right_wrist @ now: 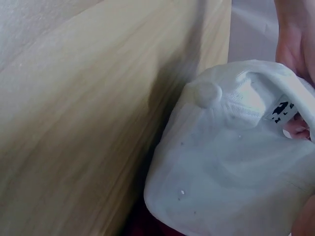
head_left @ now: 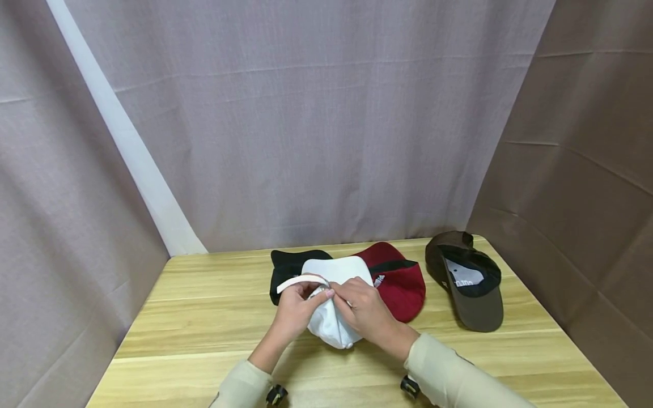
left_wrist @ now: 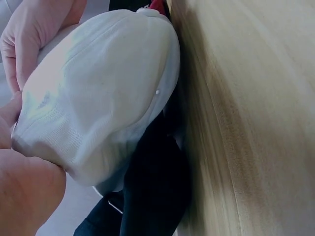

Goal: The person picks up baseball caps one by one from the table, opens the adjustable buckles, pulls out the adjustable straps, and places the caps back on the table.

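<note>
Both hands work on a white cap (head_left: 338,267) at the middle of the table, its brim pointing away from me. The thumb and fingers of my left hand (head_left: 296,303) pinch its back strap (head_left: 301,280), whose loose end sticks out to the left in an arc. Close by on the same strap, my right hand (head_left: 368,309) pinches the cap's edge with thumb and fingers. In the right wrist view the crown (right_wrist: 211,162) bulges toward the camera, and a printed label (right_wrist: 283,109) shows inside. The left wrist view shows the crown's side (left_wrist: 103,78).
Behind the white cap lie a black cap (head_left: 292,259) to the left and a dark red cap (head_left: 408,286) to the right, both partly covered. A brown cap (head_left: 479,311) lies upturned near the right edge of the wooden table (head_left: 204,317). Grey curtains (head_left: 331,141) hang behind it.
</note>
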The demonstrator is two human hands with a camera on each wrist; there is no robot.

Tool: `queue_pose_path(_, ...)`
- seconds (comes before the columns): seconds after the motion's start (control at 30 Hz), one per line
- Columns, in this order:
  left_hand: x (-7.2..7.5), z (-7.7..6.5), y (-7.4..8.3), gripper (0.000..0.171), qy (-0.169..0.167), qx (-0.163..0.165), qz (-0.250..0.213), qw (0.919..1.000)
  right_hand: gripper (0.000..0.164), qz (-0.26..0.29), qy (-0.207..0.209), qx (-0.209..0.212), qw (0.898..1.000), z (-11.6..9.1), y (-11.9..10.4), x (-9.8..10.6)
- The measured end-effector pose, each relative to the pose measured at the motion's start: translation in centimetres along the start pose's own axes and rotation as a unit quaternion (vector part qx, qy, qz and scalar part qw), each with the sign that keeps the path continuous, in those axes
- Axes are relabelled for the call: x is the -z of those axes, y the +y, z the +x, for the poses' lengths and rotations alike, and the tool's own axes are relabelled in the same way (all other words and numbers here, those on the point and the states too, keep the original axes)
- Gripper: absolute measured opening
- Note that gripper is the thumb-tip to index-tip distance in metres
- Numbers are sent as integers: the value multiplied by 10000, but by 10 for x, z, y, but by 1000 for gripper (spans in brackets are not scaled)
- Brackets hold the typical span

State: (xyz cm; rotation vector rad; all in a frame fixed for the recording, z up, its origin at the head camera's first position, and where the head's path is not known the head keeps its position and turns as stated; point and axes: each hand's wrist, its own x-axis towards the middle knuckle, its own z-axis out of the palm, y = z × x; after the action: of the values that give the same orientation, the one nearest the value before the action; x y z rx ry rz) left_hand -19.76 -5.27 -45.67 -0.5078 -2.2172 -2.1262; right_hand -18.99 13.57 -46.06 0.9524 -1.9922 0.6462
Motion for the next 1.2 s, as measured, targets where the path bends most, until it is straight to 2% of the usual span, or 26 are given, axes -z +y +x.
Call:
queue_pose_path(0.17, 0, 0, 0, 18, 45, -14, -85, 10000, 34, 113, -89, -214, 9997, -1, 0, 0)
queue_pose_path(0.4, -1, 0, -1, 19, 142, -92, -114, 9998, 32, 291, -34, -378, 9989, 0, -1, -4)
queue_pose_path(0.57, -2, 0, -4, 17, 257, -181, -118, 9994, 19, 157, 73, -783, 9968, -2, -4, -6)
queue_pose_path(0.7, -3, 1, -5, 16, 352, -214, -184, 9990, 7, -40, 127, -951, 9954, -4, -4, -7)
queue_pose_path(0.8, -4, 2, -5, 17, 337, -186, -315, 9988, 7, 5, 88, -882, 9961, -5, -3, -7)
queue_pose_path(1.0, -2, 2, -4, 21, 156, -132, -550, 9983, 21, 258, -120, -643, 9975, -7, -4, -4)
queue_pose_path(1.07, -1, 2, -4, 22, 109, -138, -583, 9981, 25, 322, -192, -628, 9973, -7, -4, -3)
queue_pose_path(1.2, -1, 1, -5, 23, 27, -99, -537, 9985, 22, 439, -264, -727, 9960, -6, -5, -1)
